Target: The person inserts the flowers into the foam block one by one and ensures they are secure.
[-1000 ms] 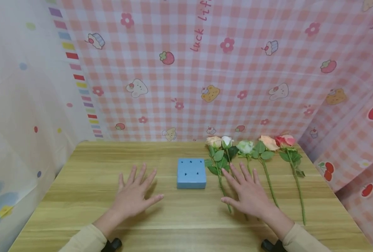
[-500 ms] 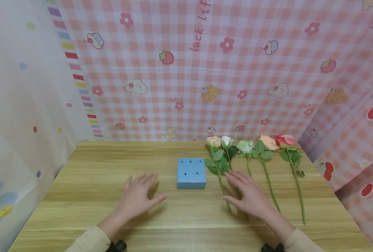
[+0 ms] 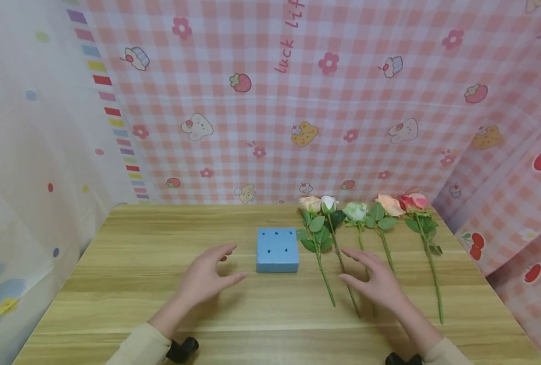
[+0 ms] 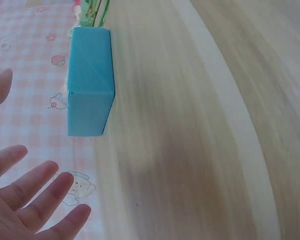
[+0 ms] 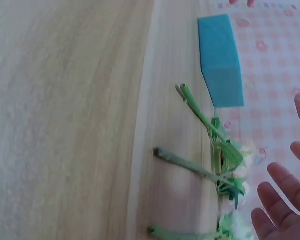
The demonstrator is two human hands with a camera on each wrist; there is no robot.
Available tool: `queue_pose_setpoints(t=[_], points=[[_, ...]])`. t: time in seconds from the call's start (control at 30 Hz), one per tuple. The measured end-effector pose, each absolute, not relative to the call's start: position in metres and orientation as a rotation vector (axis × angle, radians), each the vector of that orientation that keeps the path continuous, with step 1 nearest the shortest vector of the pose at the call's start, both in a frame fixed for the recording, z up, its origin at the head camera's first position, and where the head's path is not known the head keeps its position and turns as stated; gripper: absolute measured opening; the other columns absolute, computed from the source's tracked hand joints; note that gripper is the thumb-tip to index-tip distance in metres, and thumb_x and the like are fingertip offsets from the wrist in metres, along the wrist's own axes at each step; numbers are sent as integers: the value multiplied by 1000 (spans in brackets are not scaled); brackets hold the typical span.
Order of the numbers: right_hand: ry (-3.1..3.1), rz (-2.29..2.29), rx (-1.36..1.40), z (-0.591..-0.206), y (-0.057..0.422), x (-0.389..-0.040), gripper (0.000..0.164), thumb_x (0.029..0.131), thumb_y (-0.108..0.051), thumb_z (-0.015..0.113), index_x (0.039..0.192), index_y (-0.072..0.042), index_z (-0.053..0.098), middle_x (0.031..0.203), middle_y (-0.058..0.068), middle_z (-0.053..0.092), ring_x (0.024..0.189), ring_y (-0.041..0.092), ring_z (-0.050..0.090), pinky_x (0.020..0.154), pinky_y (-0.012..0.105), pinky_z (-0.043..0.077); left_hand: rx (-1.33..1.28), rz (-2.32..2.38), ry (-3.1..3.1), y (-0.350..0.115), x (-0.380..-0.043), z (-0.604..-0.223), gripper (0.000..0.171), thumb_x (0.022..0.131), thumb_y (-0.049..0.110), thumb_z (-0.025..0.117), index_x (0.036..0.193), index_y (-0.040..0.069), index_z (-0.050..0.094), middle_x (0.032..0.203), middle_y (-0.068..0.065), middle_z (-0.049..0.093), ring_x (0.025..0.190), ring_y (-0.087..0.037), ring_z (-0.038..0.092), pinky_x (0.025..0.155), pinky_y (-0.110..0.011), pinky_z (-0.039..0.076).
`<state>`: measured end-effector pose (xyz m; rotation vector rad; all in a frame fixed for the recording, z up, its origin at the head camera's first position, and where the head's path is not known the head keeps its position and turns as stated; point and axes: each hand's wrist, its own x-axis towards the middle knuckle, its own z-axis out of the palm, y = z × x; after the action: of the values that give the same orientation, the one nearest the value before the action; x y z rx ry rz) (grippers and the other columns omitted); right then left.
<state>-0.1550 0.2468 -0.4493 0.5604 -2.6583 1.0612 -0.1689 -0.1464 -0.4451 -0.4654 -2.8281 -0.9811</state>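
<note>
A blue foam block (image 3: 277, 251) with several small dark holes in its top lies mid-table. My left hand (image 3: 204, 274) hovers to its left, thumb apart from the loosely bent fingers, holding nothing. To the block's right, my right hand (image 3: 377, 279) hangs over the flower stems, its fingers relaxed and nothing in them. Several artificial roses lie in a row on the right: a peach rose (image 3: 310, 204), a white rose (image 3: 328, 204), a pale green rose (image 3: 355, 211), another peach rose (image 3: 390, 205) and a red-pink rose (image 3: 415, 203). The right hand overlaps some stems in the head view.
The wooden table (image 3: 160, 228) backs onto a pink checked cloth (image 3: 252, 111). White cloth (image 3: 37, 152) hangs at the left, and more printed cloth (image 3: 512, 218) at the right. Stems point toward the table's near side. A black wrist mount (image 3: 182, 350) sits at the left wrist.
Both hands have turned from palm-down with spread fingers to palms facing inward, fingers bent more. The left hand has moved slightly right, the right hand slightly right. Block and roses stay put.
</note>
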Motion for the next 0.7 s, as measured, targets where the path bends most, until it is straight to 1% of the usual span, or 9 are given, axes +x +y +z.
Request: queue_pose_setpoints(t=[0.1, 0.23, 0.33, 0.47, 0.53, 0.6, 0.7], points=[[-2670, 1154, 545, -453, 253, -156, 55, 86, -19, 80, 135, -6, 60, 130, 16, 61, 112, 36, 59, 95, 58, 48, -466, -1073, -2794, -143, -172, -449, 67, 81, 39, 83, 138, 14, 59, 125, -11, 65, 104, -26, 65, 87, -45, 55], [-2666, 1294, 561, -459, 262, -156, 53, 87, -13, 78, 135, -4, 60, 124, 16, 61, 105, 33, 60, 91, 53, 52, -471, -1198, -2792, -139, -177, -452, 67, 81, 37, 83, 139, 16, 58, 122, -13, 66, 101, -27, 66, 86, -46, 55], [-2678, 1376, 550, -462, 270, -155, 52, 88, -12, 76, 136, -2, 59, 123, 17, 60, 105, 33, 59, 90, 52, 52, -486, -1257, -2807, -136, -183, -453, 69, 81, 39, 83, 140, 17, 57, 122, -14, 66, 101, -27, 67, 87, -47, 55], [-2703, 1407, 484, -461, 281, -152, 51, 90, -13, 75, 137, -2, 58, 127, 17, 59, 109, 32, 57, 93, 51, 50, -488, -1334, -2808, -130, -192, -454, 69, 81, 39, 83, 140, 15, 58, 125, -14, 65, 101, -28, 67, 88, -45, 55], [-2711, 1393, 448, -460, 288, -151, 51, 91, -14, 74, 137, -2, 57, 128, 18, 60, 111, 31, 56, 95, 46, 50, -477, -1369, -2806, -126, -195, -454, 68, 81, 38, 83, 140, 15, 58, 126, -13, 65, 101, -27, 67, 87, -44, 55], [-2718, 1394, 413, -459, 295, -149, 51, 92, -15, 73, 138, -2, 56, 130, 18, 60, 112, 27, 56, 95, 38, 51, -469, -1399, -2805, -124, -198, -455, 68, 81, 39, 83, 140, 16, 59, 127, -12, 64, 102, -27, 67, 88, -44, 55], [-2735, 1423, 355, -458, 307, -147, 52, 94, -17, 71, 141, -2, 53, 133, 19, 58, 116, 21, 55, 96, 25, 48, -456, -1428, -2806, -120, -202, -456, 67, 82, 39, 82, 140, 17, 59, 128, -11, 63, 102, -26, 66, 88, -44, 55]])
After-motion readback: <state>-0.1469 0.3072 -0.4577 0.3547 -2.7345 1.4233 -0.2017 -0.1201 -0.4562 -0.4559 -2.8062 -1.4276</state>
